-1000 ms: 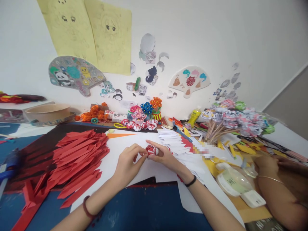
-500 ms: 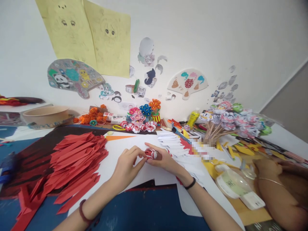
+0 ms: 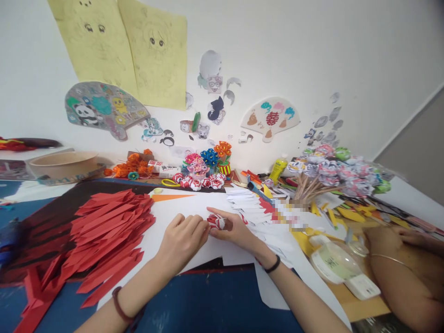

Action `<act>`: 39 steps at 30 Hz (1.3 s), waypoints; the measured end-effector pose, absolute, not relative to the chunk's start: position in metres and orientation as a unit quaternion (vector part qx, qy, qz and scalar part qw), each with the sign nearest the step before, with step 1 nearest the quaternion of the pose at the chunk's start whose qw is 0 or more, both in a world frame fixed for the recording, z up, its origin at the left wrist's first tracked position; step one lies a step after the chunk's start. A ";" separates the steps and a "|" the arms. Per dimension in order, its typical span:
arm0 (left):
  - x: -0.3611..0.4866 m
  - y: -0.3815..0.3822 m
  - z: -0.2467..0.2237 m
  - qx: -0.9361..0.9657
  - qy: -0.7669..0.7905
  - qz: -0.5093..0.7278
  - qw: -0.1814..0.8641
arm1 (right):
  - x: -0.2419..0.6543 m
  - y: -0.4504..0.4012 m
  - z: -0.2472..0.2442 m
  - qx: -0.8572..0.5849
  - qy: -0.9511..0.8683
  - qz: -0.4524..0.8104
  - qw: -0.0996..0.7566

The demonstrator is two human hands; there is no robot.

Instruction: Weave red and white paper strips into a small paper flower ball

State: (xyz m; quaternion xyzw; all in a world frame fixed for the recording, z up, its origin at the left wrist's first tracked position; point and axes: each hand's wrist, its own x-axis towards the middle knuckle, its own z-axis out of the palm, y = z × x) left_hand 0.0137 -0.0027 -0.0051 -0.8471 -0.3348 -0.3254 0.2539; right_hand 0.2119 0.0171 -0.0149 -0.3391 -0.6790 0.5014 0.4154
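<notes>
One paper flower [image 3: 216, 222] is gripped by right fingers [image 3: 225, 235]; left fingers [image 3: 194, 226] curl, hold unclear.

Bright, diffuse light covers the wall [image 3: 312, 55] and tabletop [image 3: 208, 300]; shadows are soft, and the upper right corner darkens. Wide-lens distortion stretches the tabletop's sides; fine detail smears; a pixelated patch [image 3: 293, 216] breaks its right half.

A small rounded red-and-white piece [image 3: 216, 222], apparently folded paper, sits in the right hand's fingers [image 3: 222, 235].
</notes>
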 end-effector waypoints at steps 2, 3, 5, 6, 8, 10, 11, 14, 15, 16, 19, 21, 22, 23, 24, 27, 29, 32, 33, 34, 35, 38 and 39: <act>0.012 -0.002 -0.003 -0.860 -0.333 -0.307 0.235 | 0.212 0.017 -0.016 -0.339 -0.677 0.507 0.412; 0.011 -0.001 -0.002 -0.870 -0.333 -0.296 0.212 | 0.213 0.018 -0.016 -0.339 -0.677 0.510 0.410; 0.010 0.000 0.001 -0.889 -0.334 -0.274 0.152 | 0.213 0.018 -0.017 -0.338 -0.679 0.514 0.401; 0.009 0.001 0.002 -0.894 -0.339 -0.266 0.122 | 0.214 0.018 -0.018 -0.336 -0.681 0.516 0.396; 0.007 0.001 0.003 -0.899 -0.345 -0.259 0.074 | 0.215 0.019 -0.019 -0.328 -0.685 0.519 0.391; 0.006 0.002 0.003 -0.903 -0.337 -0.263 0.052 | 0.215 0.020 -0.019 -0.319 -0.684 0.525 0.394; 0.005 0.002 0.003 -0.904 -0.330 -0.268 0.050 | 0.215 0.020 -0.019 -0.316 -0.683 0.526 0.397; 0.004 0.002 0.004 -0.905 -0.318 -0.275 0.066 | 0.215 0.021 -0.019 -0.318 -0.683 0.516 0.407; 0.004 0.002 0.004 -0.905 -0.316 -0.275 0.071 | 0.215 0.021 -0.019 -0.320 -0.685 0.513 0.408; 0.004 0.002 0.004 -0.907 -0.312 -0.274 0.075 | 0.216 0.021 -0.019 -0.321 -0.686 0.509 0.408; 0.004 0.003 0.004 -0.911 -0.304 -0.267 0.076 | 0.216 0.021 -0.020 -0.326 -0.691 0.505 0.402; 0.003 0.003 0.003 -0.913 -0.302 -0.265 0.066 | 0.216 0.021 -0.019 -0.327 -0.691 0.508 0.397; 0.003 0.003 0.003 -0.914 -0.300 -0.265 0.060 | 0.216 0.021 -0.019 -0.326 -0.690 0.512 0.394; 0.003 0.002 0.002 -0.915 -0.297 -0.266 0.054 | 0.216 0.021 -0.019 -0.325 -0.689 0.516 0.391; 0.004 0.002 0.002 -0.917 -0.292 -0.268 0.047 | 0.215 0.021 -0.019 -0.325 -0.688 0.519 0.389; 0.005 0.000 0.002 -0.918 -0.276 -0.282 0.037 | 0.214 0.019 -0.019 -0.325 -0.688 0.523 0.385; 0.006 -0.002 0.002 -0.920 -0.261 -0.289 0.048 | 0.213 0.019 -0.020 -0.321 -0.690 0.524 0.382; 0.007 -0.003 0.001 -0.923 -0.239 -0.286 0.093 | 0.213 0.017 -0.021 -0.324 -0.698 0.516 0.376; 0.007 -0.002 0.000 -0.922 -0.235 -0.285 0.112 | 0.213 0.017 -0.021 -0.327 -0.698 0.515 0.376; 0.007 -0.002 -0.001 -0.921 -0.231 -0.285 0.129 | 0.213 0.017 -0.020 -0.329 -0.696 0.516 0.376; 0.007 -0.001 -0.003 -0.920 -0.228 -0.286 0.140 | 0.213 0.017 -0.020 -0.329 -0.692 0.519 0.377; 0.006 0.001 -0.005 -0.909 -0.245 -0.319 0.106 | 0.213 0.017 -0.016 -0.327 -0.681 0.529 0.387; 0.006 0.002 -0.005 -0.902 -0.258 -0.340 0.071 | 0.213 0.017 -0.015 -0.329 -0.677 0.531 0.390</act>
